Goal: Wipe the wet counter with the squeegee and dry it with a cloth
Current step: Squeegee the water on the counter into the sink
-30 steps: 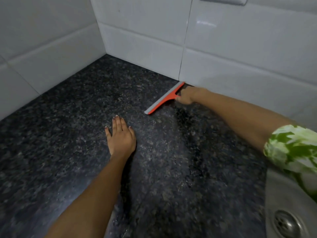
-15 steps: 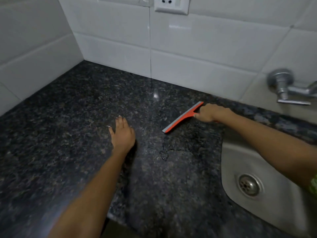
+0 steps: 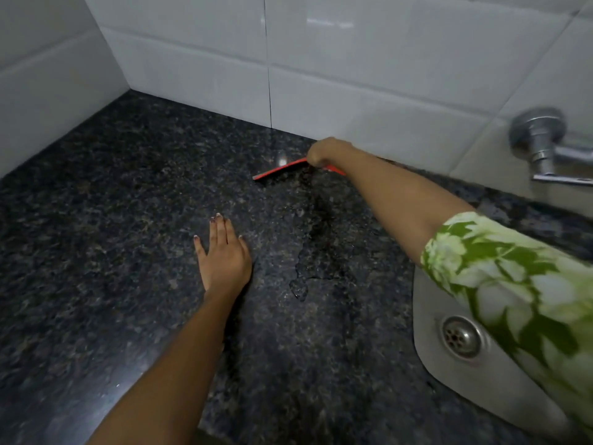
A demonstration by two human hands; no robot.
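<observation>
An orange squeegee (image 3: 278, 171) lies with its blade on the dark speckled granite counter (image 3: 112, 220), close to the back wall. My right hand (image 3: 324, 152) is shut on its handle, and the wrist hides the blade's right end. A wet streak and small puddle (image 3: 313, 248) run from the blade toward the counter's front. My left hand (image 3: 223, 255) rests flat on the counter, fingers apart, left of the wet streak. No cloth is in view.
A steel sink (image 3: 449, 364) with a round drain (image 3: 460, 337) is set into the counter at the right. A metal tap (image 3: 542, 146) sticks out of the white tiled wall (image 3: 353, 59) above it. Tiled walls meet in a corner at the back left.
My right hand has carried the squeegee back from near the sink toward the back wall, and the blade now lies flatter across. My left hand stays planted.
</observation>
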